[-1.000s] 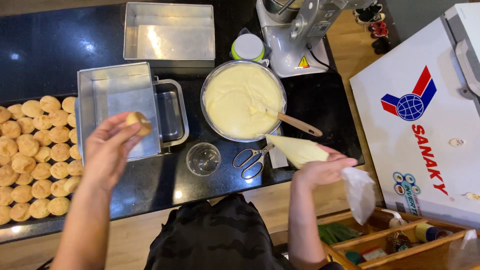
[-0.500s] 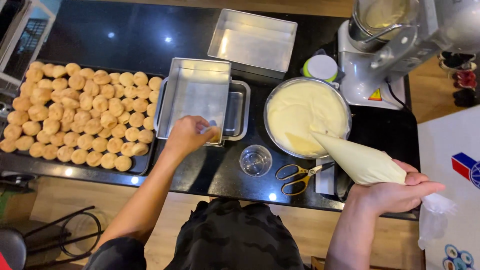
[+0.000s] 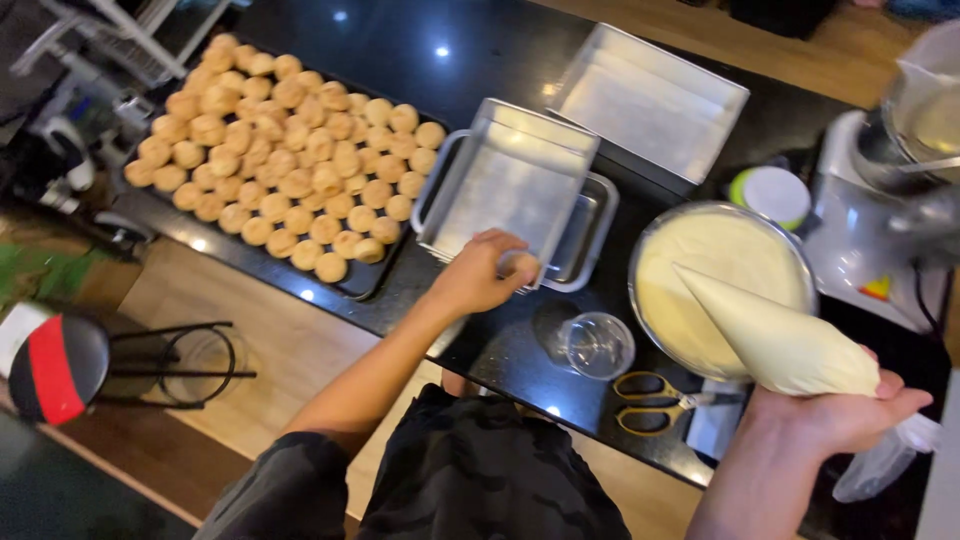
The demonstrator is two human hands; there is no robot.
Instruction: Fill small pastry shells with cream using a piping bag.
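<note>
My left hand (image 3: 482, 274) holds a small golden puff pastry (image 3: 522, 265) at the near edge of a rectangular metal pan (image 3: 505, 175). My right hand (image 3: 835, 415) grips a cream-filled piping bag (image 3: 775, 338), its tip pointing up-left over a round bowl of pale cream (image 3: 700, 260). A dark tray (image 3: 360, 282) at the left holds several rows of puffs (image 3: 285, 165).
A small clear glass (image 3: 595, 343) and yellow-handled scissors (image 3: 655, 403) lie on the black counter near the front edge. A second metal pan (image 3: 650, 100) sits at the back. A stand mixer (image 3: 900, 180) is at the right. A red and black stool (image 3: 55, 365) stands lower left.
My left hand carried the puff from mid-air down to the metal pan's near edge. The view swung left, bringing the puff tray into the frame. The piping bag stays in my right hand.
</note>
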